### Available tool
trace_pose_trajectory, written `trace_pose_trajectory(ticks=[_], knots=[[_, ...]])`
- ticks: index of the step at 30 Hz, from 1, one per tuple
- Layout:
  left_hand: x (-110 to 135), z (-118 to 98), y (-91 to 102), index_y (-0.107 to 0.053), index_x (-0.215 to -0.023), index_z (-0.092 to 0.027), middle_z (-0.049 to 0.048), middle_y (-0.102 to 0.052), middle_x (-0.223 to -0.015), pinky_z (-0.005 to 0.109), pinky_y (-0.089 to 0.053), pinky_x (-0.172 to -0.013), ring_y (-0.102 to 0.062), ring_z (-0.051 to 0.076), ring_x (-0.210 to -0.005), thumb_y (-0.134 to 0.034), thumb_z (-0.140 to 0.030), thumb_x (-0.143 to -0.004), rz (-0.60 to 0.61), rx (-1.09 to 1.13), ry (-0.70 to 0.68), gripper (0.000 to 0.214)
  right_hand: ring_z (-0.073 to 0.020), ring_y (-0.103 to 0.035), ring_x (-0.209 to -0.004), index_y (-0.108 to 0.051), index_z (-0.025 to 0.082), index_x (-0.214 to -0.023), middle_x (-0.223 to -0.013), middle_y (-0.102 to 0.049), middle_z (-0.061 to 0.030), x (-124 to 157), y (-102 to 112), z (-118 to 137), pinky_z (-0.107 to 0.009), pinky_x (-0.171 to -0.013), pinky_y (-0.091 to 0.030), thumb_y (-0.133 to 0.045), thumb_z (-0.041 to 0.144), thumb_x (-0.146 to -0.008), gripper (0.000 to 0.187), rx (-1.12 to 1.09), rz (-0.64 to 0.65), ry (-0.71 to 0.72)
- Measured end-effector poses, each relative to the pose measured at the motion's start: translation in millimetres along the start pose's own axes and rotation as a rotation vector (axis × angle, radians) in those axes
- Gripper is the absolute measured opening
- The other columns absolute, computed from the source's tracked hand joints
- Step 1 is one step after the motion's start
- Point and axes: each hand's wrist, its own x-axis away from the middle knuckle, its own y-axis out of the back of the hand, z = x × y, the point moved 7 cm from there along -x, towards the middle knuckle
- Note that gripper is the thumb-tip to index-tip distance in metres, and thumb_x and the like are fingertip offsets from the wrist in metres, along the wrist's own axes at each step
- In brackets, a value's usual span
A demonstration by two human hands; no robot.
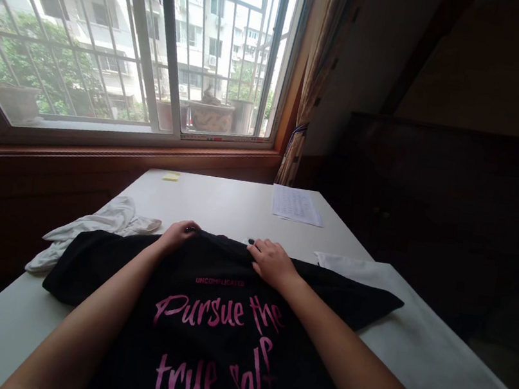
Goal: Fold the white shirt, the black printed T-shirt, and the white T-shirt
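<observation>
The white table (219, 205) fills the lower half of the frame, its far edge below the window (131, 39) at upper left, its side edges slanting outward to the bottom corners. Dark furniture (443, 202) at right is too dim to make out. The black T-shirt (217, 344) lies across the lower centre, printed side up; bare tabletop runs from its collar to the far edge and shows beside the left sleeve's tip. The shirt's hem is cut off by the bottom of the frame, and both forearms cover parts of its body. Pale fabric (355, 269) lies beyond the right sleeve; where it ends is unclear. A crumpled white cloth (103, 223) is partly hidden by the left sleeve, near the left edge. The right hand (273, 263) rests bent-fingered at the collar; whether it grips, I cannot tell. The left hand (179, 234) is curled onto the collar's other end, gripping it, fingertips hidden. Printed paper (297, 205), its text illegible, and a yellow note (171, 176) lie near the far edge.
</observation>
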Motion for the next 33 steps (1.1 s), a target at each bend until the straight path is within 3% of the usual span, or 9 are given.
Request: trace_pose_trajectory(ticks=[3, 7, 13, 17, 21, 24, 27, 30, 33], knots=[[-4, 7, 2.5, -0.073, -0.105, -0.023, 0.0055, -0.078, -0.104, 0.035, -0.055, -0.091, -0.072, 0.025, -0.100, -0.060, -0.041, -0.089, -0.005, -0.020, 0.063, 0.027, -0.0297, -0.058, -0.105, -0.071, 0.023, -0.111, -0.108, -0.070, -0.0115, -24, -2, -19, -0.041, -0.090, -0.044, -0.051, 0.017, -0.097, 0.025, -0.026, -0.020, -0.102], [-13, 8, -0.2, -0.073, -0.100, -0.023, 0.0062, -0.077, -0.100, 0.034, -0.053, -0.089, -0.071, 0.025, -0.098, -0.062, -0.041, -0.091, -0.023, -0.087, 0.109, 0.022, -0.0353, -0.056, -0.109, -0.070, 0.020, -0.116, -0.110, -0.069, -0.0165, -45, -8, -49, -0.048, -0.090, -0.042, -0.046, 0.019, -0.100, 0.029, -0.019, -0.080, -0.261], [-12, -2, -8.5, -0.070, -0.103, -0.024, 0.0079, -0.067, -0.105, 0.036, -0.051, -0.087, -0.065, 0.026, -0.101, -0.058, -0.037, -0.097, -0.111, -0.240, 0.109, 0.019, -0.0346, -0.054, -0.109, -0.070, 0.019, -0.116, -0.118, -0.062, -0.0188, -44, -34, -57, -0.048, -0.088, -0.045, -0.044, 0.013, -0.100, 0.031, -0.050, -0.158, -0.356], [-9, -3, -5.2, -0.070, -0.109, -0.023, 0.0110, -0.063, -0.108, 0.041, -0.050, -0.091, -0.059, 0.031, -0.109, -0.056, -0.037, -0.099, -0.162, -0.339, 0.092, 0.022, -0.0314, -0.055, -0.110, -0.073, 0.021, -0.109, -0.113, -0.064, -0.0150, -35, -42, -57, -0.047, -0.097, -0.047, -0.039, 0.012, -0.101, 0.036, -0.141, -0.216, -0.304], [-8, -9, -4.6, -0.071, -0.116, -0.022, 0.0154, -0.062, -0.121, 0.049, -0.048, -0.098, -0.054, 0.037, -0.119, -0.053, -0.032, -0.100, -0.186, -0.405, 0.050, 0.027, -0.0260, -0.059, -0.112, -0.073, 0.025, -0.114, -0.117, -0.068, -0.0079, -36, -47, -50, -0.044, -0.107, -0.048, -0.049, 0.013, -0.097, 0.032, -0.256, -0.211, -0.138], [-5, -21, -16.1, -0.069, -0.125, -0.024, 0.0130, -0.061, -0.136, 0.048, -0.043, -0.108, -0.051, 0.033, -0.130, -0.047, -0.023, -0.100, -0.133, -0.419, -0.046, 0.034, -0.0241, -0.059, -0.117, -0.071, 0.023, -0.122, -0.124, -0.068, -0.0080, -39, -50, -45, -0.042, -0.110, -0.047, -0.051, 0.012, -0.094, 0.036, -0.315, -0.214, -0.071], [3, -30, -32.1, -0.058, -0.143, -0.025, 0.0102, -0.053, -0.153, 0.047, -0.034, -0.120, -0.042, 0.029, -0.145, -0.045, -0.030, -0.103, -0.044, -0.417, -0.128, 0.042, -0.0239, -0.059, -0.121, -0.071, 0.022, -0.124, -0.128, -0.068, -0.0083, -37, -53, -44, -0.042, -0.112, -0.047, -0.053, 0.013, -0.094, 0.037, -0.353, -0.206, -0.035], [14, -25, -40.1, -0.043, -0.155, -0.026, 0.0079, -0.042, -0.163, 0.050, -0.024, -0.125, -0.030, 0.029, -0.154, -0.044, -0.046, -0.104, 0.046, -0.423, -0.130, 0.055, -0.0244, -0.058, -0.128, -0.069, 0.025, -0.129, -0.135, -0.066, -0.0074, -32, -56, -45, -0.045, -0.114, -0.046, -0.054, 0.022, -0.097, 0.036, -0.379, -0.174, -0.006], [22, -12, -34.9, -0.037, -0.159, -0.026, 0.0063, -0.034, -0.167, 0.055, -0.018, -0.126, -0.022, 0.030, -0.157, -0.039, -0.051, -0.105, 0.102, -0.441, -0.076, 0.060, -0.0249, -0.049, -0.140, -0.061, 0.027, -0.142, -0.151, -0.056, -0.0066, -24, -60, -47, -0.046, -0.120, -0.039, -0.051, 0.038, -0.102, 0.043, -0.386, -0.094, 0.010]])
